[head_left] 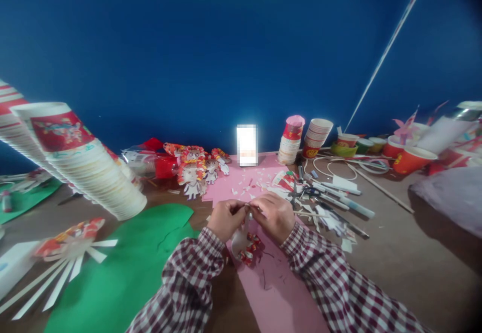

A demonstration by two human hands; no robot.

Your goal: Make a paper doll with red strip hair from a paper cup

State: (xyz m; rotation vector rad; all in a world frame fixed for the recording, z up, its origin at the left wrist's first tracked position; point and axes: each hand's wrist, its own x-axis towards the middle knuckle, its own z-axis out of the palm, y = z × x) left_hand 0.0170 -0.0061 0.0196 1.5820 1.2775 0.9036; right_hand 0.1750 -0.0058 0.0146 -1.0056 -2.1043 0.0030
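Over the pink paper (278, 283), my left hand (228, 218) and my right hand (274, 215) meet with fingertips almost touching. Both pinch the upper end of a small paper cutout (240, 242), white with red and yellow patterned pieces at its lower edge. The cutout hangs below the fingers, and the pinched part is mostly hidden. Paper figures (192, 172) with red and yellow trim and white bodies lie just beyond my left hand. Scissors (297, 190) and white paper scraps (331, 220) are near my right hand.
A tall leaning stack of paper cups (90, 172) stands at left by green paper (124, 262). Two shorter cup stacks (289, 144) stand by the blue wall. Pens (335, 195), a wooden stick (387, 192) and orange cups (412, 159) are at right. A bright phone screen (247, 144) stands behind.
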